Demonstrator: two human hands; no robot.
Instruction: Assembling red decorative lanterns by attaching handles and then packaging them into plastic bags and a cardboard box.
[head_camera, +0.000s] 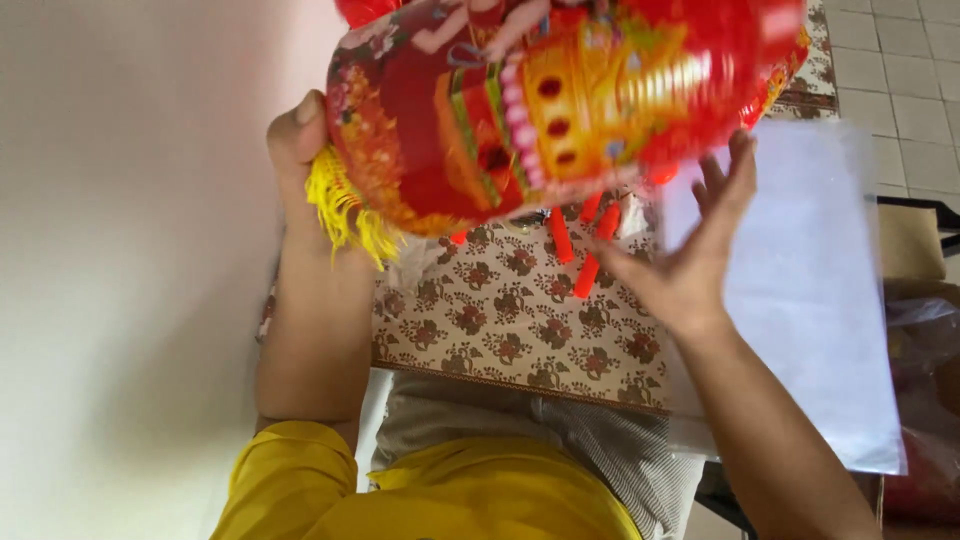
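While the left hand (297, 135) clasps the red lantern (560, 100) in a closed grip, the right hand (690, 255) spreads open beneath it, holding nothing.

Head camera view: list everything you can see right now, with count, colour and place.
Paper lantern: one, red with yellow and green print, blurred, held up at top centre.
Yellow tassel fringe: one bunch, yellow, at the lantern's left edge.
Orange-red sticks: several, hanging or lying under the lantern; count unclear.
Patterned cloth: one, beige with dark red flowers, centre.
Clear plastic sheet: one, whitish, right side, behind the right hand.
Tiled floor: pale tiles, upper right.
Wall: plain pale, left.
Yellow shirt: bottom centre.
Left hand: grips the lantern's left edge.
Right hand: open, fingers spread beside the lantern's lower right.
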